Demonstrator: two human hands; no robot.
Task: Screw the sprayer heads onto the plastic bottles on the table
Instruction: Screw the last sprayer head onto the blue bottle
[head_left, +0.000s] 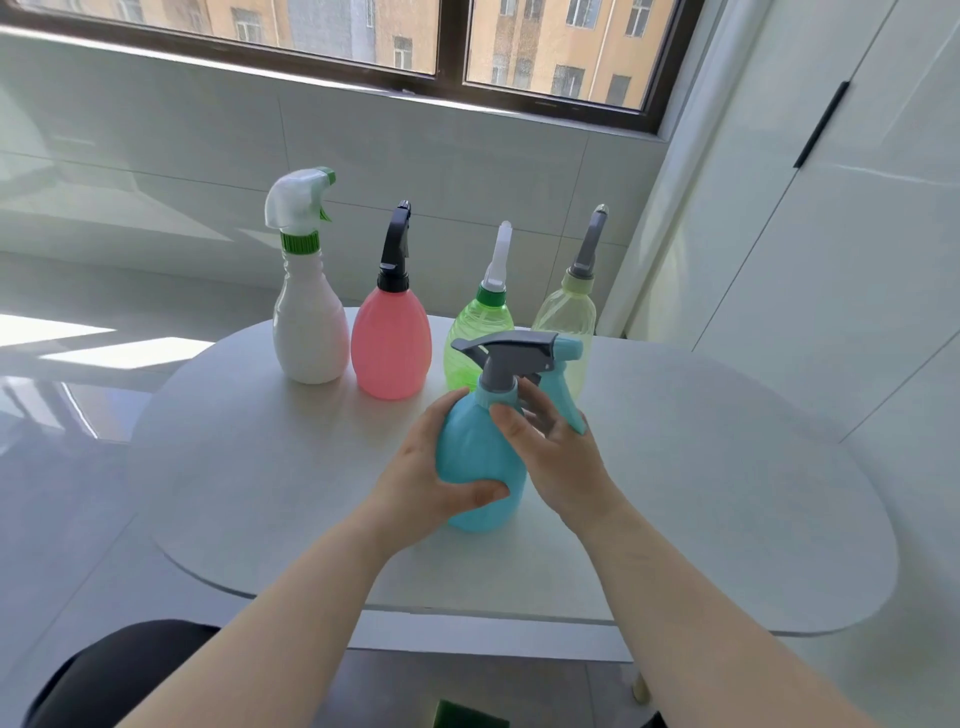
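A blue bottle (470, 457) stands near the middle of the white table (727, 493). My left hand (431, 478) wraps around its body from the left. On its neck sits a grey and blue sprayer head (519, 353), nozzle pointing left. My right hand (550, 452) has thumb and fingers on the blue collar at the neck. Behind stand a white bottle (310, 322) with a white and green sprayer, a pink bottle (390, 345) with a black sprayer, a green bottle (475, 332) with a white sprayer, and a pale yellow-green bottle (566, 312) with a grey sprayer.
The rounded table edge (467, 613) runs close to me. A tiled wall and a window (452, 47) lie behind the bottles. White cabinet doors (831, 208) stand at the right. A green sponge-like object (470, 717) shows at the bottom edge.
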